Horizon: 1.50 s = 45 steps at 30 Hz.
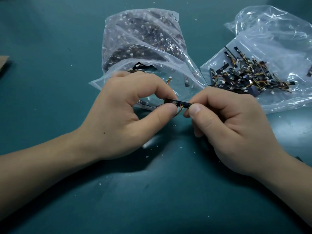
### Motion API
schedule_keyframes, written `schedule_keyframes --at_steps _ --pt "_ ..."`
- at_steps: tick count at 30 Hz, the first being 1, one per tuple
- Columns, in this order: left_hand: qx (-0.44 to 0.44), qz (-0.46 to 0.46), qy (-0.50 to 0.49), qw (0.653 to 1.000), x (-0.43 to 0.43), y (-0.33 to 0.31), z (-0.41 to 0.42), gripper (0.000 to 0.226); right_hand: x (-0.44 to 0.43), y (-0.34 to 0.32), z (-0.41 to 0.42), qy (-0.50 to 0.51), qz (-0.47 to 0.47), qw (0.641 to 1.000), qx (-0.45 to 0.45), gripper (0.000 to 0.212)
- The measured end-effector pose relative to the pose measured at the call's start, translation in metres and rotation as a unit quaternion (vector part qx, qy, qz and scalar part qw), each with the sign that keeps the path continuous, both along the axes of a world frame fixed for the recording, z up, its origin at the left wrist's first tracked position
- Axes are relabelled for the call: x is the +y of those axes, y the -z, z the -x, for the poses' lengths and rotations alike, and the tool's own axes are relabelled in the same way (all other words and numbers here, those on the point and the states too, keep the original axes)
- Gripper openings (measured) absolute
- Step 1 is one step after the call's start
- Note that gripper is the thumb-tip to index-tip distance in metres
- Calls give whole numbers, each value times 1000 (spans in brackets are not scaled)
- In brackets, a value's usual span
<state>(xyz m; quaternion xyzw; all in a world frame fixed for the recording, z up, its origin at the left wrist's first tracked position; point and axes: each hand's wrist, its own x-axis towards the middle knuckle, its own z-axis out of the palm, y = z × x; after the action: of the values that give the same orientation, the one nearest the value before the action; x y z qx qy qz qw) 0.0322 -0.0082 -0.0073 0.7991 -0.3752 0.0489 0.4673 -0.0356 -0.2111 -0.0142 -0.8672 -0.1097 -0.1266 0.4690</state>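
A small black circuit strip (179,103) with thin yellow, red and black wires hangs between both hands above the green table. My left hand (128,115) pinches its left end between thumb and forefinger. My right hand (231,127) pinches its right end the same way. Behind my left hand lies a clear plastic bag (140,39), packed with many similar strips, its mouth open toward me. To the right, a second clear bag (273,27) lies flattened, with a loose pile of strips (248,75) on it.
The green table top (50,48) carries small white crumbs scattered around the hands. A brown cardboard corner (4,62) shows at the left edge. One strip (186,81) lies apart inside the open mouth of the packed bag.
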Motion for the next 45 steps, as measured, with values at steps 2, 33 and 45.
schedule_keyframes --at_steps 2,33,45 --pt "-16 -10 -2 1000 1 1 -1 23 0 0 0 2 14 1000 -3 19" --pt "-69 -34 -36 996 -2 0 1 11 -1 1 -1 -10 46 999 9 18" --pt "-77 -39 -47 995 -3 0 2 12 -1 1 -1 -10 51 998 18 17"
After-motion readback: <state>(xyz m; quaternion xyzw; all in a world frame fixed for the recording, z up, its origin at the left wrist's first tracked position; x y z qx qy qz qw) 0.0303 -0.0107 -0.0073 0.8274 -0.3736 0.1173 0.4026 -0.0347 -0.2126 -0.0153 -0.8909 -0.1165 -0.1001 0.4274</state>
